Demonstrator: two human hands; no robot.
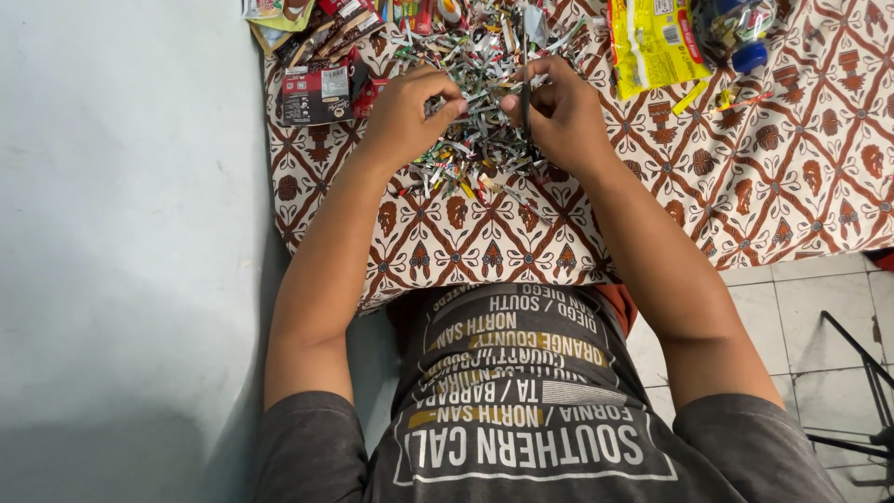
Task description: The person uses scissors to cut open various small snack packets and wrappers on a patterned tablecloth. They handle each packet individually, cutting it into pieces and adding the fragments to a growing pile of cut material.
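Left hand (405, 107) and right hand (559, 107) both pinched shut on one small folded foil strip (477, 101) held between them, just above the heap of folded wrapper strips (470, 154) on the brown batik cloth (745, 186), dark sachets (317, 88) left, yellow packet (652, 42) right.

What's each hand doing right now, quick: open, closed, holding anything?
Left hand: closed, fingers pinched on a folded wrapper strip over the pile of strips.
Right hand: closed, pinching the same strip's other end.
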